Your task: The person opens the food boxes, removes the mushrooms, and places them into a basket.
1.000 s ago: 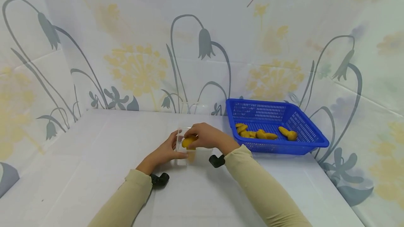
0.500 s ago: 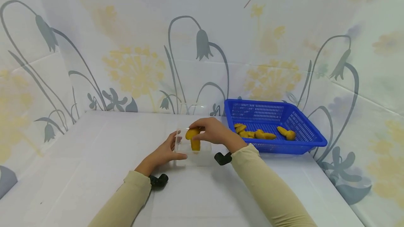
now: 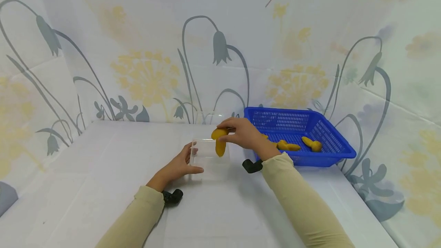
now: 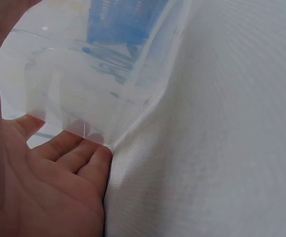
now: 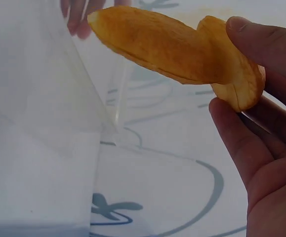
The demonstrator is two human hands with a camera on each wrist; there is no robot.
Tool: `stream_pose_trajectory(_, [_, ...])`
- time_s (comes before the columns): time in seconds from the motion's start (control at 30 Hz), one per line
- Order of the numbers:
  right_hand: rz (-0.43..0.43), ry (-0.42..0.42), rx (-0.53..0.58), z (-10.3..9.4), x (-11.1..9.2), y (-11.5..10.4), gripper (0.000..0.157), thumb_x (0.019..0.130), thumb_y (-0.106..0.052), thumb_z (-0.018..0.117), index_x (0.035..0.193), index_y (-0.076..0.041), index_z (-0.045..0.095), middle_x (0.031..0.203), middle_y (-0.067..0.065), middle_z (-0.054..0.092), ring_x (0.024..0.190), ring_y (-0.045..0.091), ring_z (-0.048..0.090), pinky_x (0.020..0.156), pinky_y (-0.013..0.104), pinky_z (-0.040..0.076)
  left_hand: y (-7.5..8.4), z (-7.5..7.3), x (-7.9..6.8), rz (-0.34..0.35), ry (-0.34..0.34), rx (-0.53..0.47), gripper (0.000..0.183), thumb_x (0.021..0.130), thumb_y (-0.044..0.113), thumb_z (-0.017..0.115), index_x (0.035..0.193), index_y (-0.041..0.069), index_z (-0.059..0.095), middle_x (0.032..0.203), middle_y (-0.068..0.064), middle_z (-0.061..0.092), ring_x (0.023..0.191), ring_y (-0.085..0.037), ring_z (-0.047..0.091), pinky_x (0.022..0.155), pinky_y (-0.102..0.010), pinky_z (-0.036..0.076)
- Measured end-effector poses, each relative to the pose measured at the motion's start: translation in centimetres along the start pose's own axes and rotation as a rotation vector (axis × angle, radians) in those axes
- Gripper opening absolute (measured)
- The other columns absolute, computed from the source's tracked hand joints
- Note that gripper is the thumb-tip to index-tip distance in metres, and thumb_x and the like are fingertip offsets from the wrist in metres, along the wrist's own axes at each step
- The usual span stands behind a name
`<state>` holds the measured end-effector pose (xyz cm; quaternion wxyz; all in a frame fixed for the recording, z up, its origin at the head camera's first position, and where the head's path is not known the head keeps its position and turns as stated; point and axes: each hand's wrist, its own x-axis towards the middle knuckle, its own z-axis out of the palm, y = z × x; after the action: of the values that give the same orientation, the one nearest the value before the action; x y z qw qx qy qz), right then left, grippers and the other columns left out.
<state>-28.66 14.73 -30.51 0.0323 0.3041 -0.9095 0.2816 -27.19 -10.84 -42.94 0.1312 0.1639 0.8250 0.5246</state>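
Observation:
My right hand (image 3: 241,133) pinches a yellow mushroom (image 3: 220,148) by its cap, with the stem hanging down, over the right end of a clear plastic box (image 3: 210,173). In the right wrist view the mushroom's (image 5: 157,44) stem points left, and its cap sits between thumb and fingers. At the box's left end my left hand (image 3: 177,167) holds the wall, thumb at the front and fingers farther back. Its fingertips (image 4: 101,148) touch the clear wall low down, near the white cloth, in the left wrist view.
A blue perforated basket (image 3: 310,160) stands at the right with several yellow mushrooms, among them one mushroom (image 3: 312,144) lying apart. Behind the box, a faint clear container (image 3: 208,118) stands near the flower-printed backdrop (image 3: 151,75). A white cloth (image 3: 138,137) covers the table.
My right hand has raised the mushroom from inside the clear box and shifted it right, towards the basket. My left hand has stayed at the box's left end.

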Motion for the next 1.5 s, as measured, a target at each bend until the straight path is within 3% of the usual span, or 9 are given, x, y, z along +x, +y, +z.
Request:
stream_pose_trajectory(0.33, [0.087,0.056,0.017,-2.3,-0.7,1.2,0.041,0.085,-0.036,0.074,0.12,-0.016,0.069,0.116,0.002,0.066,0.105,0.019,0.063,0.096,0.034,0.054,-0.2,0.0,0.2,0.013,0.01,0.022,0.107,0.077,0.031,0.082,0.155,0.02,0.01,0.159,-0.014,0.027,0.149,-0.03,0.023,0.12,-0.047,0.022])
stream_pose_trajectory(0.57, [0.124,0.076,0.045,-3.5,-1.4,2.4,0.041,0.085,-0.034,0.074,0.12,-0.014,0.068,0.119,0.005,0.065,0.106,0.021,0.065,0.095,0.036,0.054,-0.3,-0.1,0.1,0.058,-0.006,0.024,0.106,0.078,0.03,0.081,0.155,0.017,0.009,0.159,-0.017,0.025,0.149,-0.032,0.021,0.12,-0.048,0.022])
stream_pose_trajectory(1.07, [0.255,0.135,0.034,-5.8,-3.8,5.7,0.051,0.083,-0.05,0.071,0.124,-0.02,0.065,0.118,0.003,0.067,0.106,0.021,0.064,0.095,0.04,0.053,-0.4,-0.1,0.0,0.045,-0.008,0.002,0.105,0.079,0.026,0.081,0.155,0.017,0.009,0.159,-0.016,0.025,0.149,-0.033,0.02,0.12,-0.05,0.022])
stream_pose_trajectory(1.5, [0.344,0.206,0.05,-7.1,-5.6,7.8,0.055,0.087,-0.051,0.067,0.131,-0.018,0.06,0.129,0.007,0.061,0.118,0.028,0.059,0.101,0.048,0.048,-0.1,-0.1,-0.2,0.022,-0.008,0.005,0.108,0.078,0.03,0.081,0.156,0.017,0.007,0.16,-0.014,0.024,0.149,-0.03,0.02,0.12,-0.048,0.021])
